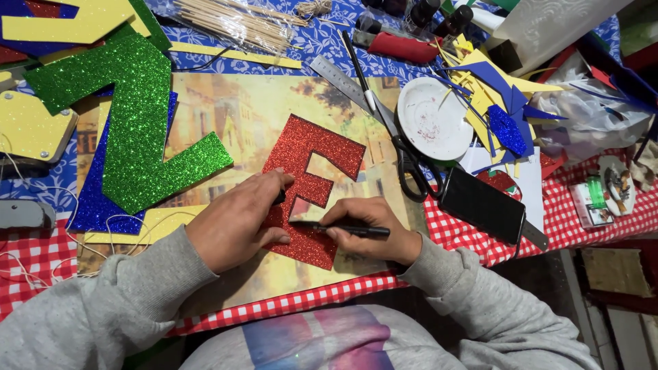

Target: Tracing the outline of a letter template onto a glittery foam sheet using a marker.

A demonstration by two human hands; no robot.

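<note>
Head view: the red glitter letter (310,186) lies mid-table on a yellow printed board (240,116). The left hand (236,219) presses flat on its left edge, fingers together. The right hand (373,229) pinches a black pen (339,228), its tip at the letter's lower arm, pointing to 9 o'clock. If that left palm eases, the foam could slide and the line wobble. Scissors (404,154) sit at 2 o'clock, so a stray elbow might snag them.
</note>
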